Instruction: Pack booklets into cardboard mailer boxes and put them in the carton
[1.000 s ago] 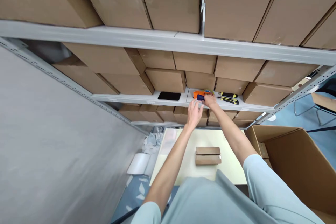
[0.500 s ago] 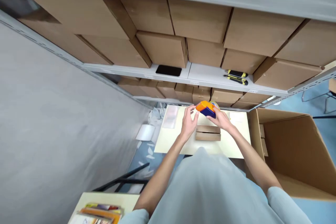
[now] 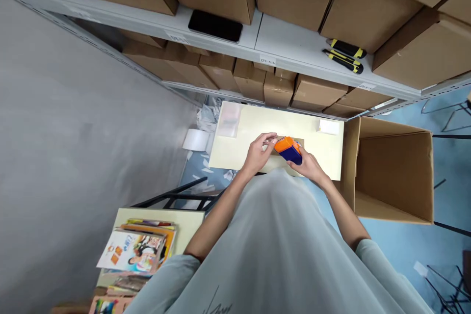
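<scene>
locate the tape dispenser point(image 3: 288, 150) above the table point(image 3: 228, 149), over the small box point(image 3: 300, 141) and hiding most of that box from this view. note the orange end toward the left hand point(image 3: 259, 152) and the blue body toward the right hand point(image 3: 308, 164).

treat the right hand as the carrying hand: closed around the right part of the dispenser, thumb on the near side, other fingers largely hidden. read this hold, by judgement, as a way to leave the orange end exposed. regard the left hand as loosely curled, thumb and fingertips at or just beside the orange end; impossible to tell whether pinching anything there.

take the small box as set between the arms, probably for easy reach from both sides. find the phone point(image 3: 215, 25) and two cutters point(image 3: 346, 55) on the shelf point(image 3: 287, 34), apparently laid there to stay off the table.

check clearances. allow for little room at the near table edge, close to the shirt point(image 3: 279, 235). use bare surface to the left, up to the pale sheet point(image 3: 228, 120), and to the right, below the white box point(image 3: 328, 126). mind the open carton point(image 3: 393, 164) just beside the right table edge, and the shelving beyond the far edge.
</scene>
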Motion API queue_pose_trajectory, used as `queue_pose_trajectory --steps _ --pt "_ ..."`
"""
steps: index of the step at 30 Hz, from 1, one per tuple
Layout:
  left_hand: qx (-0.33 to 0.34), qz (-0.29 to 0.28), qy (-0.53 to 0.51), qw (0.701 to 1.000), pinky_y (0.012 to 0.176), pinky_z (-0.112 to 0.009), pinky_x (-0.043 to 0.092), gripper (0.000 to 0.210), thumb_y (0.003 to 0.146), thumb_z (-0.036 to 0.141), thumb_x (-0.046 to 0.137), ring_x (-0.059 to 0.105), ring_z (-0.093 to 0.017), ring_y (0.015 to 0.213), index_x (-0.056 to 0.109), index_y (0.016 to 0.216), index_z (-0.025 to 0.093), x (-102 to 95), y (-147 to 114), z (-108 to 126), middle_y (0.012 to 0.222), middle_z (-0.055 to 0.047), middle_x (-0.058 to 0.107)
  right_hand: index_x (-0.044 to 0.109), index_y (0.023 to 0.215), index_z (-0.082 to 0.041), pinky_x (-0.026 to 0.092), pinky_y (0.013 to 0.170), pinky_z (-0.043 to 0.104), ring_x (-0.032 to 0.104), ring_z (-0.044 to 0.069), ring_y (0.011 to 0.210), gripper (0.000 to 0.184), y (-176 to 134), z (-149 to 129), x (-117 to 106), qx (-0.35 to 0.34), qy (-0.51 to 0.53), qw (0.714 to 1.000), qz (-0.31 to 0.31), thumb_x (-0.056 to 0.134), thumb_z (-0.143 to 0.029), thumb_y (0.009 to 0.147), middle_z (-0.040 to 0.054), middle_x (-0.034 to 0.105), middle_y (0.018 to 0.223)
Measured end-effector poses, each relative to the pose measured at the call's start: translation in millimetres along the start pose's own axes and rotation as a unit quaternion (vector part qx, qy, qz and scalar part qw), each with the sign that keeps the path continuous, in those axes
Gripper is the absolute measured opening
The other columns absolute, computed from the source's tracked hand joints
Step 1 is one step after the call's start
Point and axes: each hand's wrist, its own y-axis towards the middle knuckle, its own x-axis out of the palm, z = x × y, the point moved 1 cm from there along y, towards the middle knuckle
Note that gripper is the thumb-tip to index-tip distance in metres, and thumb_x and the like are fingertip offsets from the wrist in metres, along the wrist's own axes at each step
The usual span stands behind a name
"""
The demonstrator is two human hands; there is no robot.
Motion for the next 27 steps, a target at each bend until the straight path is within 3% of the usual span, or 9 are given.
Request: queue_pose_trajectory --steps 10,18,22,27 --pt "0.008 -0.050 0.034 0.998 0.090 -0.035 0.068 0.035 0.107 0.054 0.066 0.079 -0.020 0.094 0.083 0.113 0.024 -18.2 -5.9 6.7 0.108 -0.005 0.083 0.067 0.127 -0.026 0.059 0.079 0.041 0.078 0.033 0.096 0.041 -14.5 -1.8 -9.6 -0.025 -0.075 0.997 -0.021 0.077 -0.048 0.094 0.0084 0.080 0.111" --pt "-0.005 -0.102 0.002 0.995 0.092 -0.036 0.068 0.040 0.106 0.058 0.065 0.080 -0.021 0.099 0.081 0.120 0.024 -28.4 -5.5 0.6 0.111 -0.007 0.083 0.067 0.120 -0.026 0.056 0.075 0.040 0.077 0.032 0.091 0.037 -15.3 -8.8 -14.4 -0.035 -0.091 0.994 -0.055 0.079 -0.047 0.093 0.0071 0.079 0.104" --pt "-0.020 -0.138 -0.026 0.990 0.095 -0.038 0.068 0.040 0.105 0.055 0.067 0.079 -0.022 0.099 0.079 0.126 0.023 -31.7 -5.6 -3.2 0.112 -0.008 0.082 0.068 0.127 -0.025 0.058 0.079 0.041 0.077 0.032 0.095 0.042 -15.7 -11.6 -17.0 -0.036 -0.082 0.994 -0.063 0.079 -0.047 0.093 0.0081 0.079 0.110" --pt "-0.036 -0.141 -0.029 0.989 0.090 -0.035 0.067 0.035 0.102 0.047 0.068 0.077 -0.020 0.095 0.078 0.125 0.023 -33.1 -6.0 -4.9 0.105 -0.006 0.081 0.068 0.131 -0.024 0.057 0.081 0.039 0.078 0.032 0.098 0.045 -17.7 -18.6 -20.2 -0.025 -0.082 0.994 -0.074 0.080 -0.044 0.092 0.0084 0.080 0.113"
